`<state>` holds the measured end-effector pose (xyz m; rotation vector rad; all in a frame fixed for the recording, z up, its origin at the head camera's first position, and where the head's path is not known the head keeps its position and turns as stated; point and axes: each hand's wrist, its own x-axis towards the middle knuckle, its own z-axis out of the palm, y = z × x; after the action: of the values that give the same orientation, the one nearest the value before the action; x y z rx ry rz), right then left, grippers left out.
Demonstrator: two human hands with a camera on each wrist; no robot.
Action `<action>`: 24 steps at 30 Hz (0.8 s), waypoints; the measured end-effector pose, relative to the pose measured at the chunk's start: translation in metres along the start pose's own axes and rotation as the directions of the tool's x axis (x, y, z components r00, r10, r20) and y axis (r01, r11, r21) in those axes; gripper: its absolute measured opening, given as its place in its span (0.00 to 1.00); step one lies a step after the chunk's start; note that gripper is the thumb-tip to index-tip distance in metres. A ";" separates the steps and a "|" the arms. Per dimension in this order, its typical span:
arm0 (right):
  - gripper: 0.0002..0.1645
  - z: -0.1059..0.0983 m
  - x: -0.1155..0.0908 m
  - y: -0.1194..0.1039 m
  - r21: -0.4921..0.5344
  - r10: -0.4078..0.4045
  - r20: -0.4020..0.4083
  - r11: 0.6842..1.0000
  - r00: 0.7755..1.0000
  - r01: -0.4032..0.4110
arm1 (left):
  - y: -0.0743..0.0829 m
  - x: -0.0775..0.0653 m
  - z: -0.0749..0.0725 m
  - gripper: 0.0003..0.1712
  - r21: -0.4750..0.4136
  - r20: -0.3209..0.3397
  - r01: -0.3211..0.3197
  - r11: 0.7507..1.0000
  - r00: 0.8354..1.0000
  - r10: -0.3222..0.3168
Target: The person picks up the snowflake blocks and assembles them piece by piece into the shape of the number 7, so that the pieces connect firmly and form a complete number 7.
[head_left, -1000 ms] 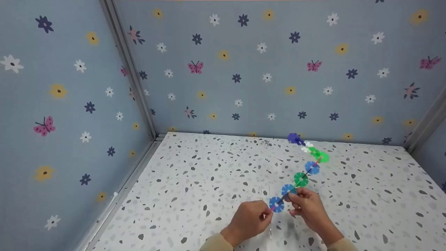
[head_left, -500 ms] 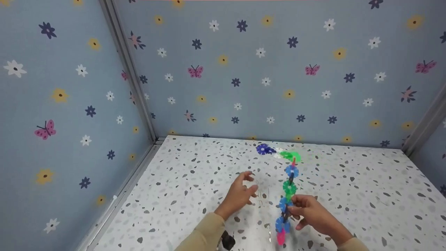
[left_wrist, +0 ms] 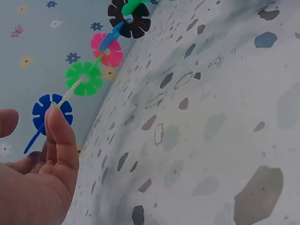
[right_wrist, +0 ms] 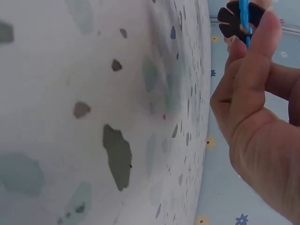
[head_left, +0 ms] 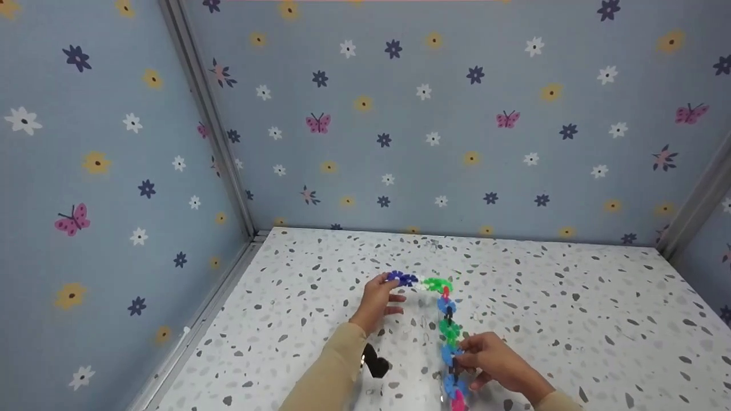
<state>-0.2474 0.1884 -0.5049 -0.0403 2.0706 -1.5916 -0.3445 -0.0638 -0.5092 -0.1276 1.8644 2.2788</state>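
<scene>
A chain of slotted plastic snowflake discs (head_left: 449, 329), in blue, green, black, pink and white, runs toward me and bends left at its far part. At the far left end, my left hand (head_left: 372, 302) pinches a dark blue disc (head_left: 409, 279); its other fingers stick out. In the left wrist view, the fingers partly cover a blue disc (left_wrist: 40, 110), with white, green, pink and black ones beyond. Lower down the chain, my right hand (head_left: 495, 362) pinches it near a black disc (right_wrist: 230, 19) and a blue one. A pink disc (head_left: 458, 401) ends the near side.
The white speckled tabletop (head_left: 571, 319) lies under both hands. Blue flowered panels (head_left: 400, 114) stand behind it and at the sides, with a grey metal post (head_left: 211, 103) at the left corner. A black object (head_left: 376, 363) sits by the left forearm.
My left hand has let go of the near pink end and moved forward to the dark blue far end. The chain has swung left and come closer, while my right hand keeps holding it.
</scene>
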 end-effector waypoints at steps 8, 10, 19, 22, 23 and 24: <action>0.25 0.014 0.012 0.004 -0.051 0.083 -0.149 0.995 0.985 -0.091 | -0.015 0.010 -0.006 0.35 0.010 -0.012 0.074 0.997 0.997 -0.074; 0.24 0.015 0.013 0.006 -0.071 0.086 -0.163 0.993 0.983 -0.098 | -0.016 0.010 -0.007 0.35 0.022 -0.013 0.087 0.996 0.996 -0.087; 0.24 0.016 0.011 0.008 -0.120 0.065 -0.180 0.989 0.981 -0.087 | -0.016 0.013 -0.009 0.38 0.079 0.014 0.117 0.990 0.993 -0.118; 0.25 0.015 0.010 0.008 -0.113 0.034 -0.135 0.992 0.990 -0.050 | -0.014 0.012 -0.010 0.39 0.114 0.027 0.109 0.988 0.993 -0.112; 0.25 0.015 0.009 0.008 -0.112 0.025 -0.118 0.993 0.993 -0.038 | -0.013 0.011 -0.011 0.39 0.127 0.031 0.105 0.986 0.993 -0.110; 0.25 0.015 0.008 0.008 -0.113 0.019 -0.106 0.993 0.994 -0.031 | -0.012 0.011 -0.012 0.40 0.144 0.035 0.100 0.984 0.994 -0.106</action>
<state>-0.2462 0.1751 -0.5180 0.0293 2.2325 -1.4877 -0.3531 -0.0724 -0.5254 -0.1504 1.9431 2.0579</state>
